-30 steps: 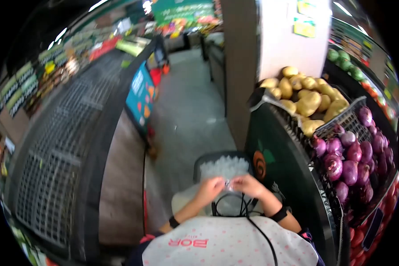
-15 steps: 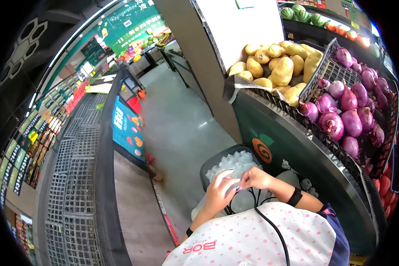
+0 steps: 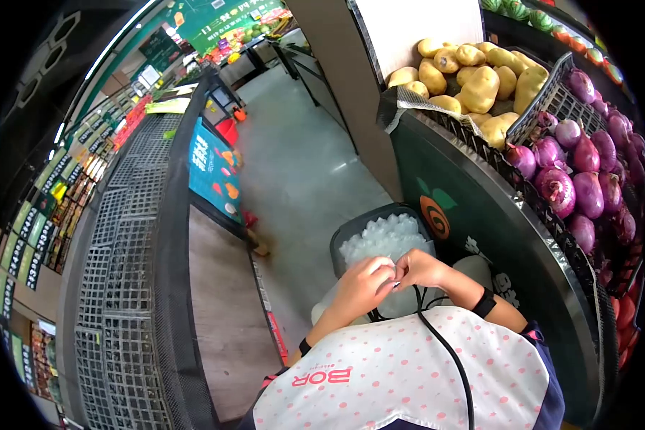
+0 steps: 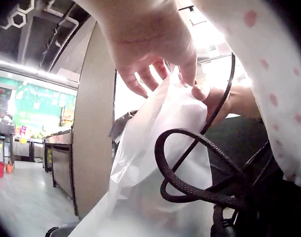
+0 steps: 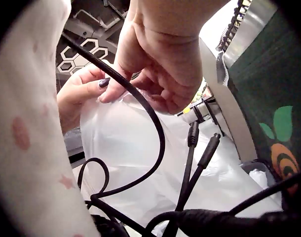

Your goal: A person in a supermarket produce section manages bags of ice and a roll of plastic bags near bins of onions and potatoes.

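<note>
Gathering at the top of a translucent plastic bag (image 4: 145, 168), our two hands nearly meet just in front of the body. Our left hand (image 3: 369, 284) grips the bag's upper edge between thumb and fingers, the other fingers bent above it; our right hand (image 3: 418, 269) pinches the same edge close beside it, its thumb and curled fingers on the film. So the bag lies directly under both hands, rising to a peak at our fingertips and spreading wider as it drops, with its lower part out of our sight. A black cable (image 4: 222, 199) loops between the bag and the pale, pink-dotted apron (image 3: 408, 373) we wear, and two cable plugs (image 5: 201, 143) hang before the film, near our right hand. Just beyond our fingers stands a dark tub (image 3: 337, 252) heaped with whitish, see-through lumps (image 3: 383, 236); we cannot tell what they are. To our right, well apart from the bag, a green-panelled stand (image 3: 441, 175) holds potatoes (image 3: 480, 89) and, nearer us, purple onions (image 3: 577, 183) in black crates. On our left runs a long rack lined with dark mesh trays (image 3: 125, 265), also well clear of our hands.
</note>
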Action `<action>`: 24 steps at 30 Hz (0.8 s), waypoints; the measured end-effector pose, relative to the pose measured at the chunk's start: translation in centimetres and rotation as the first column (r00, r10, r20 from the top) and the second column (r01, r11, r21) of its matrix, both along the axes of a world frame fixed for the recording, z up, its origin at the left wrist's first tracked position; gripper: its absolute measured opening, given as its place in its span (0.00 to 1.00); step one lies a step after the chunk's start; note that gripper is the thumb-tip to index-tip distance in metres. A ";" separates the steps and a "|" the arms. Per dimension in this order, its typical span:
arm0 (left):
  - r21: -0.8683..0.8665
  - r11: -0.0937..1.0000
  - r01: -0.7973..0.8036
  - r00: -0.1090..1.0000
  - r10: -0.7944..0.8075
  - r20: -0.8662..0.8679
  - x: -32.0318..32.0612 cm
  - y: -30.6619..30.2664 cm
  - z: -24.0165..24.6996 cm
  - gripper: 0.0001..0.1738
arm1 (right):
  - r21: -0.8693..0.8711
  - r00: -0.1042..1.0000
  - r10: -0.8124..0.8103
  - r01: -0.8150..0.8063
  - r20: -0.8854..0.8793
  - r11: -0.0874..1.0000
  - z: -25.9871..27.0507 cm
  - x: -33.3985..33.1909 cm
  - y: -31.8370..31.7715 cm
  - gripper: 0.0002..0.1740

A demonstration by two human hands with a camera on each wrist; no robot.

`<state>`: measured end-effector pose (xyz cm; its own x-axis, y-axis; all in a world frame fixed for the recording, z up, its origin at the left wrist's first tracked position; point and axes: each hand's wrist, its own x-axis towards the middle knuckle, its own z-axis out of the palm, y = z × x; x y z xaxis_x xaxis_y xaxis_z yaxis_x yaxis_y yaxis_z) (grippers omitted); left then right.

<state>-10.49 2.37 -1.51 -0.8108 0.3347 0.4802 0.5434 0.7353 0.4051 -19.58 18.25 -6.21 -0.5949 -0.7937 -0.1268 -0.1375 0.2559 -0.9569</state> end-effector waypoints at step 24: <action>0.087 0.985 -0.148 0.989 0.146 0.029 8.5 1.9 -8.3 0.10 | -0.026 0.937 0.279 -0.280 0.209 0.960 -2.3 4.8 2.7 0.10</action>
